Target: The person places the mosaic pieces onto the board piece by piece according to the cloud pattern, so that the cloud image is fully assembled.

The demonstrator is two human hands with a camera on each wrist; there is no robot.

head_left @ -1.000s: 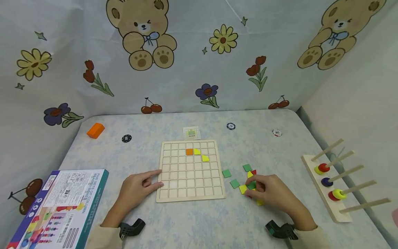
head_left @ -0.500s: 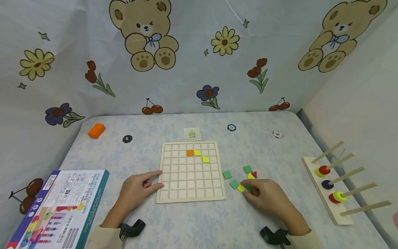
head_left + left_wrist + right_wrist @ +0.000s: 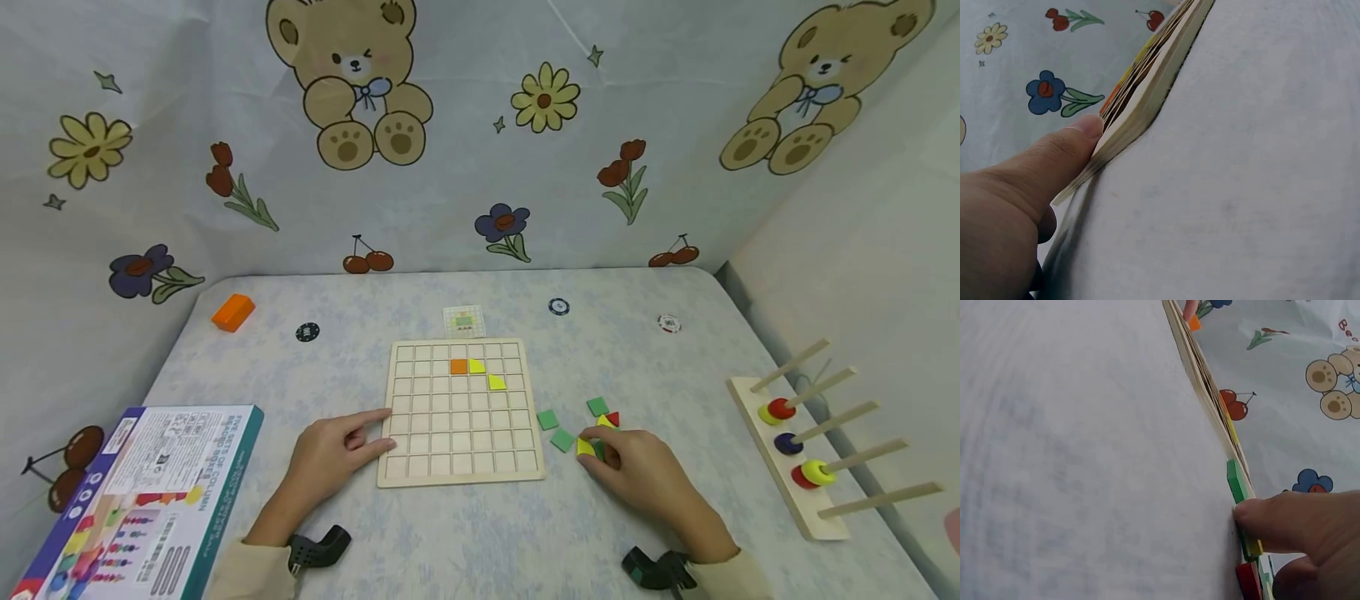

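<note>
My left hand (image 3: 330, 454) touches the left edge of the wooden grid board (image 3: 450, 442) with index fingertip and thumb. In the left wrist view that thumb (image 3: 1054, 156) lies against the board's side. The board carries one orange square (image 3: 458, 367) and two yellow quarter-round tiles (image 3: 497, 382). Right of the board, my right hand (image 3: 637, 467) pinches a yellow tile (image 3: 584, 448) between thumb and index finger, low over the table. Green square tiles (image 3: 562, 440) and a red tile (image 3: 613, 418) lie around it; the hand partly hides some pieces.
A small pattern card (image 3: 464, 321) lies behind the board. At right stands a wooden peg rack (image 3: 780, 450) with coloured rings. A large box (image 3: 165, 492) lies at left. An orange block (image 3: 233, 312) and several round chips (image 3: 307, 332) sit farther back.
My right hand has moved slightly left across the loose tiles and drawn its fingers together on a yellow one. A green tile beside it has shifted slightly. My left hand stays at the board.
</note>
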